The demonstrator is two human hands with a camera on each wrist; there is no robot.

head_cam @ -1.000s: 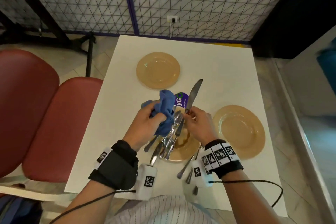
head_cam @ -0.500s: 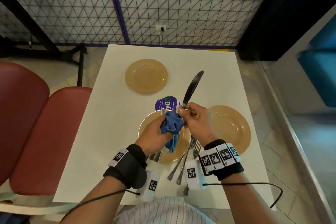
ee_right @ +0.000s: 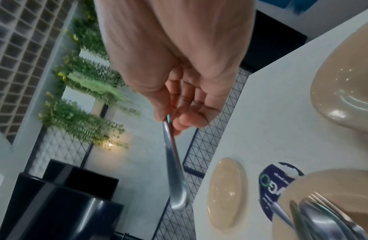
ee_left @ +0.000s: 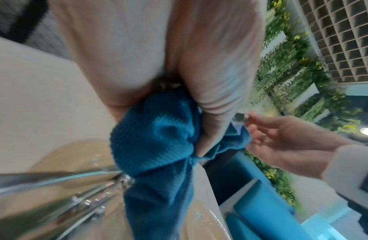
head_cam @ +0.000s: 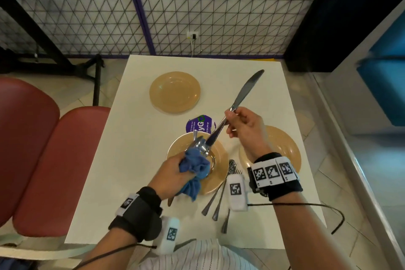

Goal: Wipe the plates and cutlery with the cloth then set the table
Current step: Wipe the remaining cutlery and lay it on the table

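Observation:
My right hand (head_cam: 230, 113) pinches a steel knife (head_cam: 243, 94) at its neck and holds it tilted above the table, blade pointing far right. The knife's handle end hangs close to a bundle of cutlery (head_cam: 199, 145). My left hand (head_cam: 175, 174) grips that bundle together with a bunched blue cloth (head_cam: 194, 165) over the near tan plate (head_cam: 219, 160). The left wrist view shows the cloth (ee_left: 156, 138) wrapped in my fingers and the cutlery (ee_left: 80, 193) sticking out below. In the right wrist view my thumb and fingers pinch the knife (ee_right: 173, 164).
A second tan plate (head_cam: 174, 92) lies at the far middle of the white table (head_cam: 135, 138), and a third plate (head_cam: 285, 149) sits under my right wrist. A purple round sticker (head_cam: 200, 124) lies between the plates. Spoons and forks (head_cam: 215, 197) lie right of the near plate. Red seats (head_cam: 54, 160) stand to the left.
My right hand has pulled the knife up and to the right, out of the cloth. My left hand, with the cloth and cutlery bundle, has sunk toward the near plate.

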